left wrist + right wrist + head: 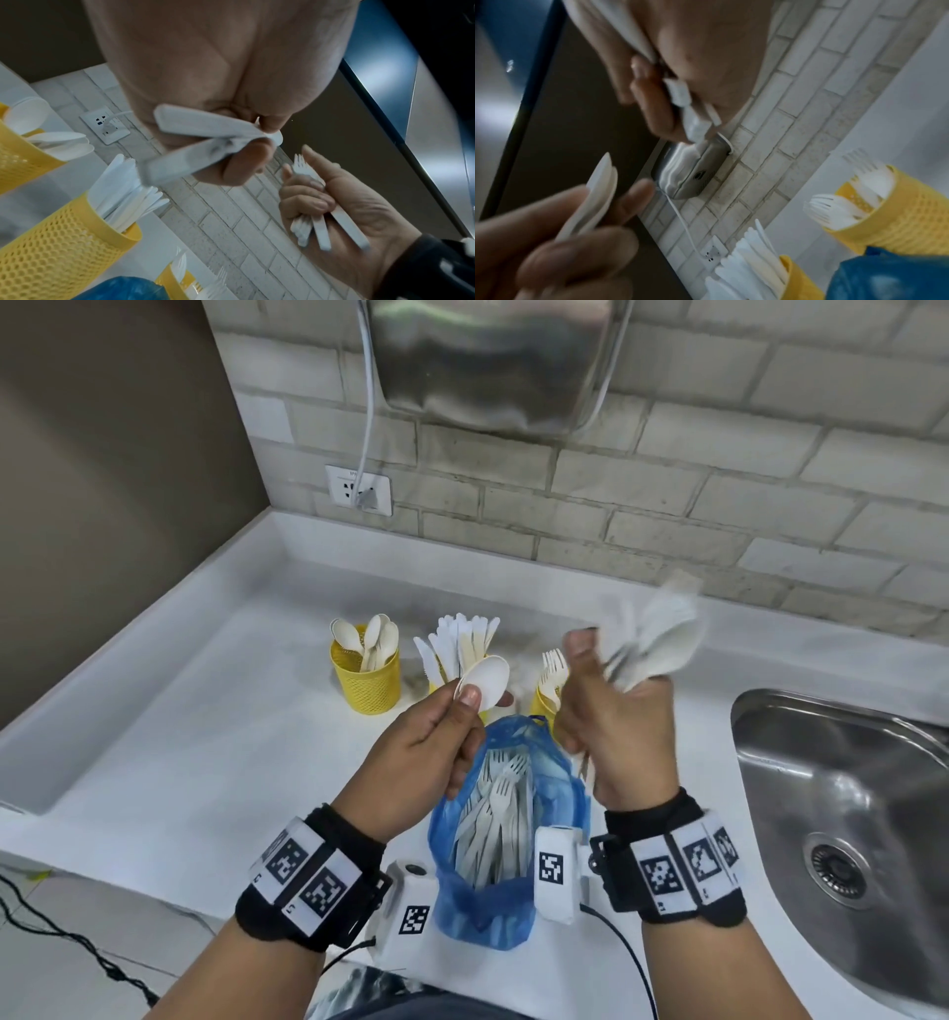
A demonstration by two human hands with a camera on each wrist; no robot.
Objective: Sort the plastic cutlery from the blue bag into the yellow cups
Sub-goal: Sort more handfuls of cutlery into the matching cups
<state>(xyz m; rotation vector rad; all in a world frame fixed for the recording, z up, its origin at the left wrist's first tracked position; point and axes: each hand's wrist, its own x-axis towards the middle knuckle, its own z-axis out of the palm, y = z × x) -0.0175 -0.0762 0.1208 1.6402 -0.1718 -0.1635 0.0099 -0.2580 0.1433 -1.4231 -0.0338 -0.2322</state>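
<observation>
White plastic spoons [485,681] pinched by left hand [436,747] | right hand [619,737] grips blurred cutlery bunch [649,642]

The blue bag [506,855] stands open on the counter, full of white forks. Behind it, three yellow cups [365,677] (mesh-sided) hold spoons, knives [457,639] and forks separately.

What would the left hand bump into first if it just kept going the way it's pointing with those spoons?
Probably the middle yellow cup of knives: the left hand, gripping spoons, points straight at it. Depth is unclear, so it might pass above the knives toward the brick wall.
</observation>
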